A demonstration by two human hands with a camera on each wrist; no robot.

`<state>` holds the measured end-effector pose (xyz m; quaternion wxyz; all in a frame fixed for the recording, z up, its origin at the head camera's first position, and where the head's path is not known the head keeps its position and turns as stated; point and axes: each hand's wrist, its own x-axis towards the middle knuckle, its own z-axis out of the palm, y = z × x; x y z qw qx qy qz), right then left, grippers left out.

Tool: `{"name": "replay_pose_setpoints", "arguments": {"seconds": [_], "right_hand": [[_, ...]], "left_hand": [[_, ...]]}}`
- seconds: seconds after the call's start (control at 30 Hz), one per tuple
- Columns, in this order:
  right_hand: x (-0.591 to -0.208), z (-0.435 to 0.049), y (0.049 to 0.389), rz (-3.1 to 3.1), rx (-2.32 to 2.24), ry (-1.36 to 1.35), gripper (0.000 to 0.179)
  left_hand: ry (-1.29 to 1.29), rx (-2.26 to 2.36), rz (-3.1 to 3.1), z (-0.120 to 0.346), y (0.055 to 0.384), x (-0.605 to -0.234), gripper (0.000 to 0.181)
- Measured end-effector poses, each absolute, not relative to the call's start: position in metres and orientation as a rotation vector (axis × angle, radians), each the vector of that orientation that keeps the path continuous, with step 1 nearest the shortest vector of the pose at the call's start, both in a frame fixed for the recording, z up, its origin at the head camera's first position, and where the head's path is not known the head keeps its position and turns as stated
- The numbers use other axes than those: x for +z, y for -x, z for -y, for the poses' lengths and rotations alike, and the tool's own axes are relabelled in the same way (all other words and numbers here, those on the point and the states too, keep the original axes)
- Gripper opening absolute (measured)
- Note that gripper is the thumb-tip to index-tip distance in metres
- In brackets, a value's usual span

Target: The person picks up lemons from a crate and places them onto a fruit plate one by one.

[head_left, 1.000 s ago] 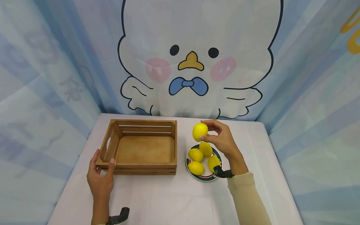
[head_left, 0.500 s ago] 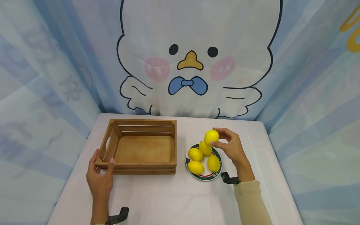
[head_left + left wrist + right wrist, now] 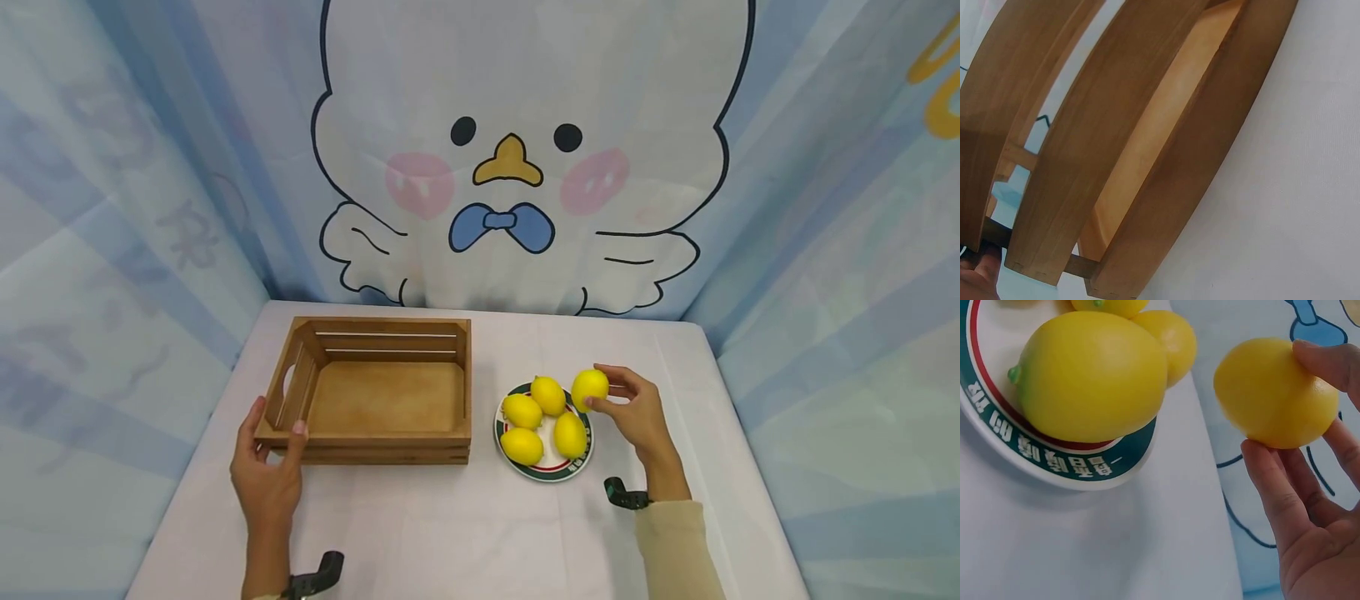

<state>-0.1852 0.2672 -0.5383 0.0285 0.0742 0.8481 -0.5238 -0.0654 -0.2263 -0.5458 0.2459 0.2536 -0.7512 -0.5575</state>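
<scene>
My right hand (image 3: 641, 417) pinches a yellow lemon (image 3: 590, 389) between thumb and fingertips, at the right back of the round plate (image 3: 551, 477). In the right wrist view this lemon (image 3: 1266, 394) is apart from those on the plate, thumb on one side and fingers (image 3: 1275, 487) on the other. Several more lemons (image 3: 522, 447) lie on the plate, which has a green band with white lettering. At the left, my left hand (image 3: 266, 483) grips the front left corner of a slatted wooden crate (image 3: 386, 452), thumb over its front rim. The crate's inside shows only its bare floor.
Both crate and plate stand on a white-covered table (image 3: 450, 533), with a gap between them. A pale blue curtain (image 3: 510, 275) with a cartoon bird hangs along the table's back edge. More curtains (image 3: 847, 375) close in both sides. A small black camera sits on each wrist.
My right hand has carried the lemon rightward and lower, from above the plate's back edge to its right back side. The left hand and crate have stayed still.
</scene>
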Motion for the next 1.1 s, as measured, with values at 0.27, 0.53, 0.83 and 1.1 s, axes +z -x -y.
{"name": "replay_pose_setpoints", "arguments": {"seconds": [0.27,0.53,0.83,1.1], "right_hand": [[-0.553,-0.274,0.179,-2.589,-1.563,-0.373,0.062],[-0.564,-0.271,0.177,-2.560,-1.507,-0.416,0.062],[-0.569,-0.266,0.174,-2.551,-1.458,-0.407,0.060],[-0.570,-0.260,0.171,-2.552,-1.379,-0.417,0.059]], "left_hand": [[-0.679,-1.511,2.044,0.227,0.067,-0.549,0.069],[-0.689,-1.513,2.040,0.228,0.067,-0.548,0.069],[-0.690,-1.524,2.039,0.227,0.067,-0.548,0.069],[-0.685,-1.522,2.045,0.227,0.066,-0.548,0.069]]}}
